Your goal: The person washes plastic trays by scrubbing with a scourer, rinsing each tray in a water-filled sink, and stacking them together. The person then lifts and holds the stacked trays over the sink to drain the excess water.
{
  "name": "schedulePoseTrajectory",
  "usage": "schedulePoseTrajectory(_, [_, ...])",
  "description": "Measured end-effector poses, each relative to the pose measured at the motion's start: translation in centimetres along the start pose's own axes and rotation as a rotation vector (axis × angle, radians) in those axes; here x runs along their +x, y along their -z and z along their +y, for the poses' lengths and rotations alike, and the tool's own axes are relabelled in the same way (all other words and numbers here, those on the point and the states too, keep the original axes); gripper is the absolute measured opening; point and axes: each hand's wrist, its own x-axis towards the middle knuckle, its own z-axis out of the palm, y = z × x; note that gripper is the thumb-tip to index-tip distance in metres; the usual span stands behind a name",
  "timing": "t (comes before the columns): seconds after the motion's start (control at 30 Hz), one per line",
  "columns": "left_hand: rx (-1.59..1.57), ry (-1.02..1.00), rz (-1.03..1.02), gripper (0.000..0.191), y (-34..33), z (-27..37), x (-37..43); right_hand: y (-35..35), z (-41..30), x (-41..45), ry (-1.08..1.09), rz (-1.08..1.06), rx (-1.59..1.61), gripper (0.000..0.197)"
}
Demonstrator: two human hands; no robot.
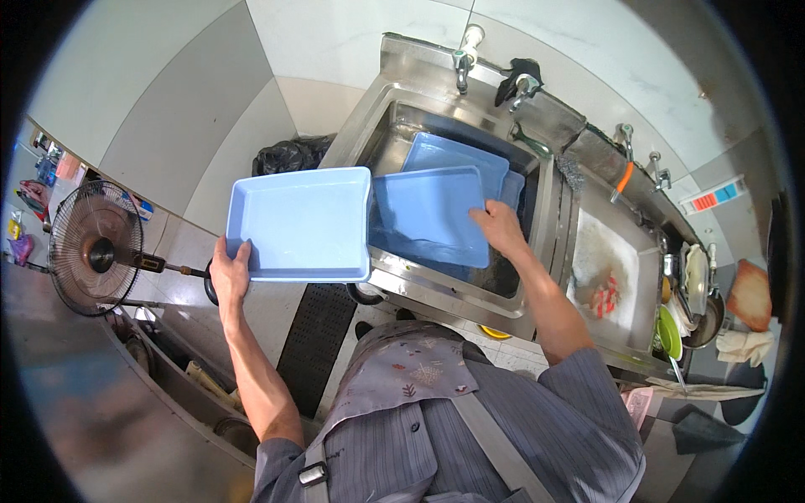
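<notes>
My left hand (pixel 230 270) grips the near left corner of a light blue plastic tray (pixel 302 226), thumb over its rim. This tray is held out to the left of the stainless steel sink basin (pixel 402 116), its right end by the basin's edge. With my right hand (pixel 500 229) I hold the right rim of a second blue plastic tray (pixel 427 214), which is over the basin. Behind it, another blue tray (pixel 456 154) lies in the sink, with part of one more blue tray (pixel 512 192) showing at its right.
Faucets (pixel 462 69) line the back wall. A green-handled brush (pixel 531 141) and a steel scouring pad (pixel 569 171) lie at the basin's right edge. The second basin (pixel 585 245) holds suds. A standing fan (pixel 97 248) is at left, and dishes (pixel 670 333) are at far right.
</notes>
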Motion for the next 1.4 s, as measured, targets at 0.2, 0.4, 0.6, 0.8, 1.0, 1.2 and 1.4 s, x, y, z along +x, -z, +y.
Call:
schedulePoseTrajectory(0.2, [0.030,-0.024,0.026,0.057,0.3,0.6,-0.5,6.0,-7.6,-1.6,0.367,0.239,-0.223,0.027])
schedulePoseTrajectory(0.4, [0.040,-0.094,0.038,0.067,0.2,0.5,-0.3,7.6,-10.4,-3.1,0.739,0.443,-0.252,0.016])
schedulePoseTrajectory(0.6, [0.091,-0.158,0.035,0.069,0.8,0.6,0.0,8.4,-11.8,-4.2,0.861,0.505,-0.256,0.029])
schedulePoseTrajectory(0.8, [0.047,-0.181,0.016,0.073,0.7,0.5,0.5,8.1,-12.2,-4.8,0.875,0.551,-0.250,0.030])
schedulePoseTrajectory(1.0, [-0.017,-0.150,-0.033,0.076,1.2,0.7,0.3,7.0,-12.5,-4.7,0.793,0.672,-0.078,0.025])
schedulePoseTrajectory(1.2, [-0.319,-0.058,-0.032,0.076,1.0,-0.1,0.6,3.0,-11.6,-2.5,0.121,0.277,0.981,0.024])
schedulePoseTrajectory(1.4, [-0.433,-0.044,-0.085,0.080,0.5,-1.0,0.9,-6.5,-9.5,-1.7,-0.125,-0.063,0.893,0.032])
